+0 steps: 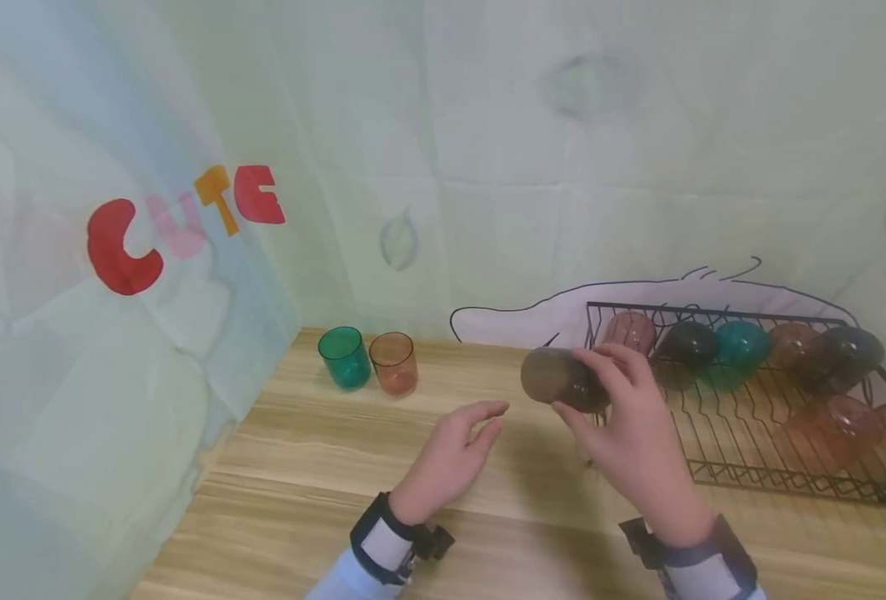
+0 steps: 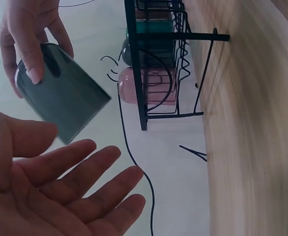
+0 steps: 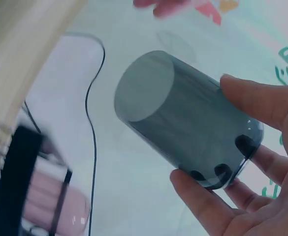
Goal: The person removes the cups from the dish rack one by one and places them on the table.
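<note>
My right hand (image 1: pixel 630 433) holds a dark grey see-through cup (image 3: pixel 188 118) near its base, thumb on one side and fingers round the other. The cup is tipped on its side above the table, its mouth facing left toward my other hand. My left hand (image 1: pixel 450 458) hangs just left of the cup with palm turned to it and fingers relaxed, holding nothing. In the left wrist view the grey cup (image 2: pixel 62 93) stands just beyond the left thumb. Both a green cup (image 1: pixel 345 358) and an orange-brown cup (image 1: pixel 395 367) stand upright at the table's back left.
A black wire rack (image 1: pixel 743 475) fills the right side of the wooden table (image 1: pixel 277 500). Several upside-down cups sit in it, among them a teal cup (image 1: pixel 743 343) and a pink cup (image 1: pixel 630 331). A printed cloth (image 1: pixel 443 167) hangs behind the table.
</note>
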{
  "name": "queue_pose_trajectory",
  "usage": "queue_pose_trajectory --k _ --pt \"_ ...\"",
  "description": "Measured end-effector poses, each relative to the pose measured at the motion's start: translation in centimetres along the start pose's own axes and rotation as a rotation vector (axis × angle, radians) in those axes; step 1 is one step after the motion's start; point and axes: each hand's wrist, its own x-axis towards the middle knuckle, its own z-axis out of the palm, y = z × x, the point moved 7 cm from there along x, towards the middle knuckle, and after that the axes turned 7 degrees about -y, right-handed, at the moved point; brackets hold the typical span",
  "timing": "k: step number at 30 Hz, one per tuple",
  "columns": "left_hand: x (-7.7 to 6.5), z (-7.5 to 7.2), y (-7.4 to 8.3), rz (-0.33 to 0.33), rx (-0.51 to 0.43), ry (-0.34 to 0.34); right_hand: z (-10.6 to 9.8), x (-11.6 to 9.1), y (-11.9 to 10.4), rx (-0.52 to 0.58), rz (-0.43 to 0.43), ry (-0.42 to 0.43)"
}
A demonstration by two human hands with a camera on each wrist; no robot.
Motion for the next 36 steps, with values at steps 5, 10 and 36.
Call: queue_pose_trajectory --k 5,10,36 --pt "0.2 -0.1 -0.2 -0.032 -0.139 -0.024 1.3 -0.1 -1.3 0.051 -0.029 0.020" --pt "0.5 -0.1 -0.3 -0.043 -0.273 -0.043 2.2 -0.5 -2.2 0.103 -0.054 0.038" --pt "1.8 0.0 -0.4 -0.014 -0.912 -0.259 4.1 -1.7 -3.2 0.208 -0.118 0.109"
